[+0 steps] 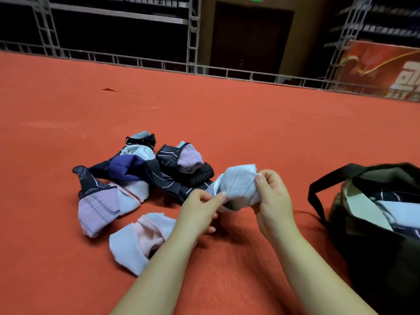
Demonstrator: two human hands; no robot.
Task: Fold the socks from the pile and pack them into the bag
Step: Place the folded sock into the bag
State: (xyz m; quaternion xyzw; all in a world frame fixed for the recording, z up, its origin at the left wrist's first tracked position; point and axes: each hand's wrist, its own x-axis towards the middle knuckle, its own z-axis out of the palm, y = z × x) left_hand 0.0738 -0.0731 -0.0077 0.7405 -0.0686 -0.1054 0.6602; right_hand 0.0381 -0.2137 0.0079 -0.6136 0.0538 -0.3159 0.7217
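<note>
A pale blue-white sock (238,185) is held up between both hands just above the red carpet. My left hand (200,212) pinches its lower left end, and my right hand (272,201) grips its right side with thumb on top. Behind and left of it lies the pile of socks (141,169), dark patterned, purple, pink and white ones tangled together. A separate pink and pale blue sock (141,239) lies nearer me, beside my left forearm. The dark bag (381,253) stands open at the right with several folded socks (395,210) inside.
Red carpet (204,114) covers the floor all around. A black bag strap (318,192) arches up on the bag's left side. A low metal truss rail (159,62) runs along the carpet's far edge, with a red banner (381,67) at the back right.
</note>
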